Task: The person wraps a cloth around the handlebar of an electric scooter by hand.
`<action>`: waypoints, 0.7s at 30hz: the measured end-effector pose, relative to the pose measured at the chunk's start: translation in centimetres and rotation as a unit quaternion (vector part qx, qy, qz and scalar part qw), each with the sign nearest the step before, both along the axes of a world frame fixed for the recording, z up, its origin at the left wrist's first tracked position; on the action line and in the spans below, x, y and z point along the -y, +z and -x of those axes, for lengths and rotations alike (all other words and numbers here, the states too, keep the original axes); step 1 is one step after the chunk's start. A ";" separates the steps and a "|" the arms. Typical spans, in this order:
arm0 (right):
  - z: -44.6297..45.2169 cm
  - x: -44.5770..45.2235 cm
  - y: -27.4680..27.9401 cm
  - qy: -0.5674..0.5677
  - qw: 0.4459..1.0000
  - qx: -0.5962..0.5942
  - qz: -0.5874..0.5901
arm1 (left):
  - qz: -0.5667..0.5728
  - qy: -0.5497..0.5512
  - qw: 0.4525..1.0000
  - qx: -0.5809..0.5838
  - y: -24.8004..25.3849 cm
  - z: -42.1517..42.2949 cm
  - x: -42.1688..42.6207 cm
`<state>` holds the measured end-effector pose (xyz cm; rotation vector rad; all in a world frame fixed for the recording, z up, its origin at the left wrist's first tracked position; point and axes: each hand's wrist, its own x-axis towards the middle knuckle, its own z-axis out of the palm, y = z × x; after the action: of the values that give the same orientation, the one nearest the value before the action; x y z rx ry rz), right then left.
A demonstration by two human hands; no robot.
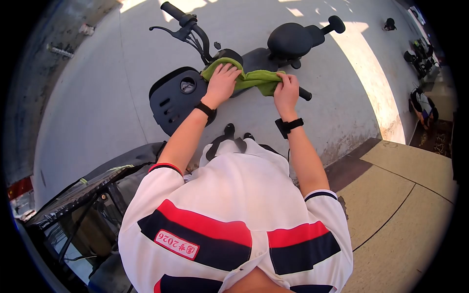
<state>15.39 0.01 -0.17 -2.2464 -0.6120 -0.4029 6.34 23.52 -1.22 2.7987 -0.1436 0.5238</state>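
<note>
A green cloth (259,79) is draped over the front column of a black electric scooter (254,61) and stretches between my two hands. My left hand (222,84) presses its curled fingers into the cloth's left part, near the round headset. With thumb and fingers, my right hand (287,92) pinches the cloth's right end. Just beyond that hand sticks out a black handlebar grip (305,94). The other grip (171,10) points away at the upper left. A dark plastic front basket (178,100) with cut-outs sits left of my left wrist. Both wrists carry black bands.
The scooter seat (289,40) is farther off. A black-framed vehicle with a clear panel (80,234) stands close on my left. Tan paving slabs (386,195) lie to my right. Other parked vehicles (419,58) and a crouched-looking figure (424,108) are at the far right.
</note>
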 end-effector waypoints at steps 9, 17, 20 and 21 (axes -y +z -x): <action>0.5 -2.5 -0.6 0.045 0.994 0.082 0.051 | 0.116 0.069 0.989 0.055 0.6 2.7 -0.6; 1.2 -3.1 -0.4 0.108 0.991 0.059 0.061 | 0.197 0.185 0.961 0.060 1.2 4.3 -2.7; 1.1 -2.5 -0.3 0.088 0.993 0.059 0.045 | 0.178 0.193 0.963 0.066 1.6 3.8 -2.5; 1.0 -2.2 -0.2 0.078 0.995 0.054 0.038 | 0.157 0.191 0.966 0.071 1.5 3.6 -2.5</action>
<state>14.34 2.17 -0.40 -2.2415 -0.8656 -0.4303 2.69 25.99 0.27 2.4785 0.4241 0.7608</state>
